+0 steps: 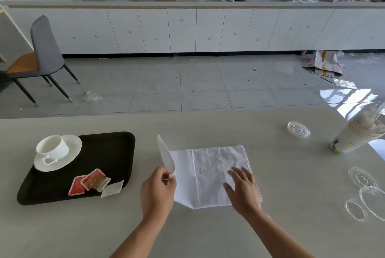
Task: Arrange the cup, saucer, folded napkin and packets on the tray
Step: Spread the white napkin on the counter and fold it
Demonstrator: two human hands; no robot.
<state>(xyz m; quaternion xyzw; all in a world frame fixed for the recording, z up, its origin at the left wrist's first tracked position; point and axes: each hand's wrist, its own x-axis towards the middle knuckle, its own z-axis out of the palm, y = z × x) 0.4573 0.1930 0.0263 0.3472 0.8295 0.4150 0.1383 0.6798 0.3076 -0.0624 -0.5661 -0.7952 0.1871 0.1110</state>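
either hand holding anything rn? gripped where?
Left hand pinches the napkin by its lifted left edge. Right hand lies flat on the napkin, gripping nothing.

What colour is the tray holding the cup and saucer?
The tray is black, or a very dark brown, plain with no pattern; the head view shows it.

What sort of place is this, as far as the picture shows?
Probably an untidy office pantry or break room: a long row of white cabinets under a cluttered countertop, torn cardboard on the grey tiled floor, and a black tray with a white ceramic cup on the pale table.
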